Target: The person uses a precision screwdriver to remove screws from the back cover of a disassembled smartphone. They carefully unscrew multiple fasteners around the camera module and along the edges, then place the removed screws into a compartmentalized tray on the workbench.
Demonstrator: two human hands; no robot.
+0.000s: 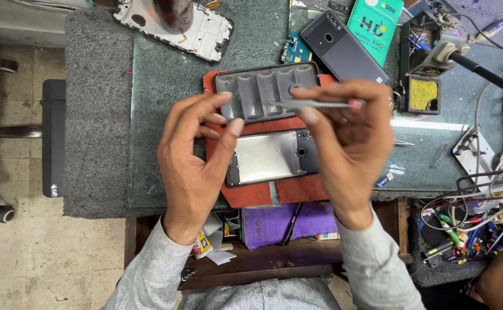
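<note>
Head view looks straight down on a cluttered repair surface (165, 80) with a green glass-like top. The right hand (349, 143) is closed around thin metal tweezers (314, 104), pinched between thumb and fingertips about midway along, with the pointed end reaching left toward the left hand (197, 166). The left hand is half open, thumb and forefinger drawn close together near the tweezer tips as if pinching something tiny; whether anything actually sits between those fingers I cannot tell, since it would be too small to see here.

Directly under the hands lies an opened phone body (271, 157), its bare metal plate facing up, resting on a red mat (257, 195). Just behind it, also on the mat, is a grey ribbed parts tray (263, 92).

The tweezers look light, stiff and springy, and their smooth steel could slip, so a grip on the flat middle of the legs seems best. The phone body appears thin and rigid yet fragile, with exposed parts inside; holding it by its long edges looks safer than pressing on the plate.

Farther back are a white phone frame (205, 37), a dark grey back cover (343, 49), a green box (375, 23) and a small blue circuit board (295, 50). To the right stands a soldering iron holder with a yellow sponge (422, 93), beside tangled cables (481, 195).
</note>
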